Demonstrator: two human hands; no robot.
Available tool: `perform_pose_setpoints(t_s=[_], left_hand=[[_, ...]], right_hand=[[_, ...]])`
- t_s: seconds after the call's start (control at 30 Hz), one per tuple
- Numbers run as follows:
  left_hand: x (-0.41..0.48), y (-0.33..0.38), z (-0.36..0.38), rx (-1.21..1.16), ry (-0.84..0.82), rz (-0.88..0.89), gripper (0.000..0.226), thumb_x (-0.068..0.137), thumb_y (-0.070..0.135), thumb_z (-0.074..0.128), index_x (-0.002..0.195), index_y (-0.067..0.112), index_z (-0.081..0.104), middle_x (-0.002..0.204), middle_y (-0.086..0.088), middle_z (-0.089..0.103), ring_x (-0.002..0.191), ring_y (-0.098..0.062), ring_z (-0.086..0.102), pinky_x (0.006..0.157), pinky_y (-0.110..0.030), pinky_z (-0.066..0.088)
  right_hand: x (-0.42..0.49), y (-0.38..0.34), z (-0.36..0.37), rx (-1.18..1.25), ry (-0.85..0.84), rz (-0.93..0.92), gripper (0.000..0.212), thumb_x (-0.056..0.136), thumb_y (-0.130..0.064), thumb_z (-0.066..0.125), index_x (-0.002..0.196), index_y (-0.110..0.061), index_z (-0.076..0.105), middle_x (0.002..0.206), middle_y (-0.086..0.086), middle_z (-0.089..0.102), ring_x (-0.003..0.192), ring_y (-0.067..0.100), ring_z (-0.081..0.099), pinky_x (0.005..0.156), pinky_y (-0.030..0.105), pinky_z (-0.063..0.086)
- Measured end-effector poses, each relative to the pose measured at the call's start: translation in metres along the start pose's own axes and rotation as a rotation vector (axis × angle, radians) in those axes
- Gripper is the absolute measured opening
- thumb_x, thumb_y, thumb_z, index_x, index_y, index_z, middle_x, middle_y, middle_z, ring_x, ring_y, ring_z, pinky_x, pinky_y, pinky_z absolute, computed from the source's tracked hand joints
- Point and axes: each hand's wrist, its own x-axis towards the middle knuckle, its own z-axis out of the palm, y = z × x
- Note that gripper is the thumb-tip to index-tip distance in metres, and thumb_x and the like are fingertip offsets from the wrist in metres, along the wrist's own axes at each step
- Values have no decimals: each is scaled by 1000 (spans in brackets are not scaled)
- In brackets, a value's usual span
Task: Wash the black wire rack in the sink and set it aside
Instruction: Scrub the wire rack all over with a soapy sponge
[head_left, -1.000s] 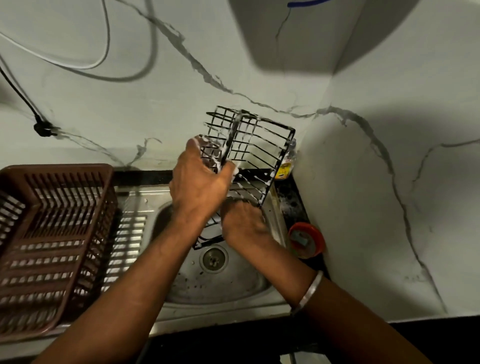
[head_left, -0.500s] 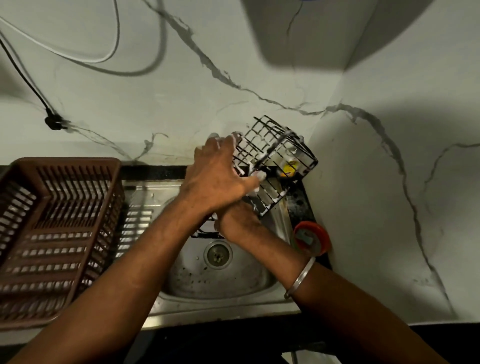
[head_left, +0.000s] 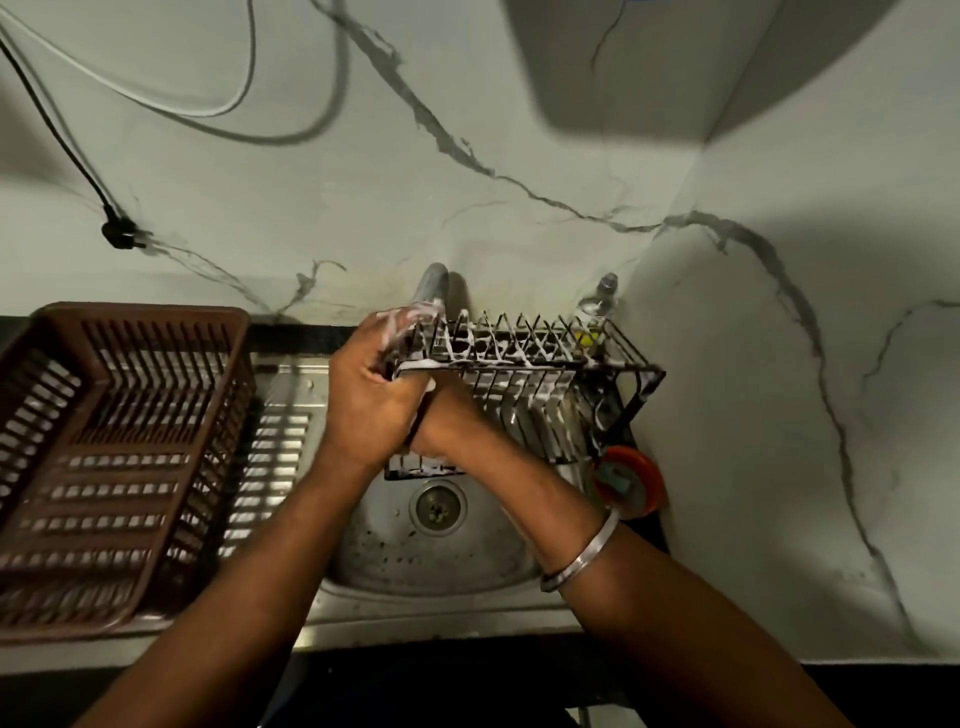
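Gripping one end of the soapy black wire rack, the left hand holds it above the sink. The right hand touches it beneath; its fingers are hidden, so I cannot tell its grasp.

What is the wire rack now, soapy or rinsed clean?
Soapy: white foam clings to the bars of the black wire rack, which the left hand grips over the sink.
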Motion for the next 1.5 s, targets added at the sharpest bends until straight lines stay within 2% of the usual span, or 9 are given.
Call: perform_pose_setpoints(t_s=[0.1, 0.17, 0.33, 0.67, 0.83, 1.13, 1.27, 1.4, 1.5], left_hand=[[5, -8, -2, -24, 16, 4, 45, 78, -9, 58, 119, -1, 73, 116, -15, 75, 113, -28, 72, 103, -48, 58], [11, -11, -7, -36, 72, -17, 39, 80, -8, 58, 115, 1, 73, 112, -15, 75, 109, -29, 72, 99, -51, 59], [13, 0, -3, -160, 193, -164, 35, 80, -3, 52, 111, 7, 65, 111, -4, 69, 109, -14, 65, 99, -44, 56], [12, -3, -1, -153, 274, -98, 41, 77, 0, 55, 115, -12, 62, 113, -24, 68, 107, -16, 65, 95, -29, 54], [12, -6, -2, -169, 291, -32, 40, 74, -11, 51, 112, -7, 63, 109, -22, 67, 108, -25, 65, 99, -37, 54], [22, -9, -4, -199, 303, 29, 39, 72, -8, 52, 110, -6, 63, 106, -19, 66, 104, -23, 64, 94, -41, 55], [21, -7, -2, -180, 286, 37, 36, 75, -11, 51, 109, -4, 62, 105, -22, 65, 103, -22, 63, 94, -36, 54], [21, -10, 0, -163, 267, 45, 37, 74, -4, 53, 110, -9, 63, 107, -27, 66, 105, -26, 64, 96, -40, 55], [17, -9, -2, -141, 266, 22, 35, 77, -5, 52, 110, -7, 63, 108, -20, 67, 106, -21, 65, 96, -40, 56]], right_hand=[[4, 11, 8, 128, -20, 52, 17, 96, -1, 60, 106, -7, 72, 93, 5, 72, 92, 26, 67, 80, 24, 56], [4, 26, 11, 182, -31, 98, 24, 88, 8, 65, 88, -15, 73, 78, -1, 70, 77, 20, 66, 76, 43, 63], [-5, 31, 25, -226, 359, -25, 15, 91, -5, 74, 103, -13, 73, 100, 4, 73, 88, 16, 64, 72, 30, 53], [-3, 35, 29, -260, 301, -39, 20, 84, -18, 82, 101, -15, 71, 102, 2, 67, 96, 19, 62, 80, 32, 54], [-1, 42, 22, -367, 425, -66, 7, 89, -26, 78, 93, -21, 75, 93, -4, 67, 90, 12, 54, 87, 30, 46], [-23, 37, 19, -335, 286, -228, 8, 91, -18, 70, 95, -16, 76, 97, 1, 70, 94, 17, 55, 95, 40, 46], [-32, 45, 4, -366, 331, -190, 18, 101, -23, 58, 101, -18, 74, 104, -4, 65, 99, 11, 47, 85, 28, 38], [-40, 45, 16, -291, 302, -340, 7, 88, -10, 69, 89, -14, 75, 95, -3, 67, 92, 13, 53, 91, 38, 45], [-36, 67, 2, -330, 396, -172, 18, 96, -21, 66, 111, -18, 75, 111, -4, 68, 104, 10, 48, 96, 35, 46]])
